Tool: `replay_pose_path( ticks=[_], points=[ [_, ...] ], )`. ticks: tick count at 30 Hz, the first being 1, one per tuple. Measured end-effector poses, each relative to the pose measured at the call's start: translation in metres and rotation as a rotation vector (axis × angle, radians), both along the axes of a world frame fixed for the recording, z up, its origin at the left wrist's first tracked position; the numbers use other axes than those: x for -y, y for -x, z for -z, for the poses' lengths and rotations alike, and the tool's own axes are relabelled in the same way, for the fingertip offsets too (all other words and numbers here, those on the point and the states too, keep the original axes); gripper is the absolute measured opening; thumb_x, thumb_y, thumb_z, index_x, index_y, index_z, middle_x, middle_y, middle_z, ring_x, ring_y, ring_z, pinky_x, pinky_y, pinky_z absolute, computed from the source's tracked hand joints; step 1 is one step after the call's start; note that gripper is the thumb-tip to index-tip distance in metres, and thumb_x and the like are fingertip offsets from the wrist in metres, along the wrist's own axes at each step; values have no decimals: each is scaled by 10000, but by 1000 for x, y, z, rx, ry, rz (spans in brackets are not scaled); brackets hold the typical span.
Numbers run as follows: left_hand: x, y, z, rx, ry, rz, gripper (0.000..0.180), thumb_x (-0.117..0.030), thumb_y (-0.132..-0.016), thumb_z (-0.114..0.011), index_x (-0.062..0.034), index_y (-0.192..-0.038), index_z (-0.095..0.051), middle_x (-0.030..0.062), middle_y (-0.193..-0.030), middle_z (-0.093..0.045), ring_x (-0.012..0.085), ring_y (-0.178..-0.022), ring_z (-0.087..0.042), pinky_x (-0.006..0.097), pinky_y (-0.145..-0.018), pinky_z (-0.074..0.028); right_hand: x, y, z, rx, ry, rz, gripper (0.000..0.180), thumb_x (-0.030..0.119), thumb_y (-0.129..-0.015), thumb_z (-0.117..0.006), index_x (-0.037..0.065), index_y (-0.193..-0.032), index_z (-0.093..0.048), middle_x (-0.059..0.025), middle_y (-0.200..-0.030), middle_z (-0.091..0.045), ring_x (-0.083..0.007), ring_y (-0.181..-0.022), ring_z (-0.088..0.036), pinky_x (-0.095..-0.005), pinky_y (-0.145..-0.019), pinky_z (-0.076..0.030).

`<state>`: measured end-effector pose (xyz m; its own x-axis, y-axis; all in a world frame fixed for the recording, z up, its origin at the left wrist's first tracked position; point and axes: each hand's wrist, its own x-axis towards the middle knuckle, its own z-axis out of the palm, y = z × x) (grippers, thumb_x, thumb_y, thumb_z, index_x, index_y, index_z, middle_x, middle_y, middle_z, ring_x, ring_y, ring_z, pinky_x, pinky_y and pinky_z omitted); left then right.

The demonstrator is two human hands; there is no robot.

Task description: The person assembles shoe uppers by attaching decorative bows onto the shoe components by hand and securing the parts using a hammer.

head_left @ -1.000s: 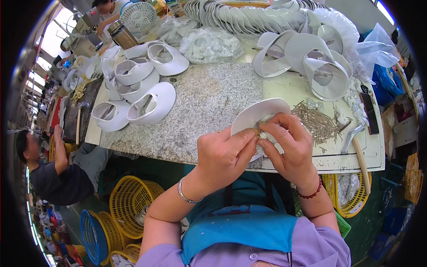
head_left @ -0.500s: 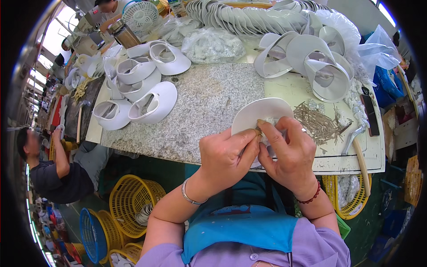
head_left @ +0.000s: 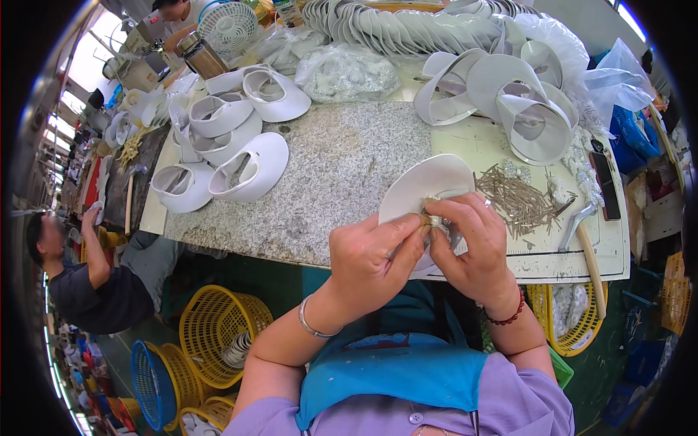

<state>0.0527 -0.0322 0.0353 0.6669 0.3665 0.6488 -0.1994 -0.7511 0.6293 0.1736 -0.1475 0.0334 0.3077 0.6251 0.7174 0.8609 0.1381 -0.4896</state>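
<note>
Near the table's front edge, a white sun visor (head_left: pixel 429 180) is held in both hands, its brim tilted up and away from me. My left hand (head_left: pixel 374 254) is closed on the visor's near side, thumb and index finger pinched together. From the right, my right hand (head_left: pixel 471 243) pinches the visor too, its fingertips close to the left ones. Something small and shiny shows between the fingertips; its kind is too small to tell. To the right of the visor lies a pile of thin brownish strips (head_left: pixel 518 200).
Finished-looking visors (head_left: pixel 251 167) stand at left on a speckled stone slab (head_left: pixel 342 167). More visors (head_left: pixel 534 131) and a clear plastic bag (head_left: pixel 345 73) sit farther back. A hammer (head_left: pixel 590 269) overhangs the right front edge. Yellow baskets (head_left: pixel 211 320) stand below; a person (head_left: pixel 91 283) is at left.
My right fingers have shifted slightly and opened a little, baring the shiny bit at the fingertips. The visor has tilted slightly. My left hand keeps its pinch.
</note>
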Motion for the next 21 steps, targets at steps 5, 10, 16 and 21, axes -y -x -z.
replay_pose_path(
  ticks=[5, 10, 16, 21],
  points=[
    [5, 2, -5, -89, 36, 8, 127, -39, -805, -695, 5, -923, -689, 139, -776, -691, 208, -649, -676, 269, -574, -509, 1, -2, 2, 79, -28, 37, 291, 21, -659, -681, 41, -941, -612, -90, -784, -587, -246, -636, -565, -341, -570, -455],
    [3, 5, 3, -90, 12, 22, 206, -17, -817, -667, 7, -1022, -664, 141, -825, -695, 186, -668, -676, 269, -605, -516, 3, 3, 5, 62, -5, 105, 261, 36, -643, -694, 49, -890, -610, -66, -718, -575, -219, -548, -552, -324, -493, -445],
    [17, 0, 2, 188, 301, -81, 376, -35, -841, -655, 51, -1195, -563, 89, -889, -687, 143, -748, -657, 278, -711, -517, 5, 6, 1, 46, 5, 152, 222, 43, -630, -683, 53, -836, -601, -58, -658, -567, -213, -478, -539, -318, -445, -436],
    [9, 18, 3, -156, 328, 8, 298, -92, -850, -656, 38, -1114, -613, 134, -889, -667, 151, -707, -656, 253, -604, -493, -1, 7, 1, 62, -3, 188, 212, 47, -619, -678, 55, -816, -601, -62, -654, -571, -219, -484, -545, -324, -447, -439]
  ],
)
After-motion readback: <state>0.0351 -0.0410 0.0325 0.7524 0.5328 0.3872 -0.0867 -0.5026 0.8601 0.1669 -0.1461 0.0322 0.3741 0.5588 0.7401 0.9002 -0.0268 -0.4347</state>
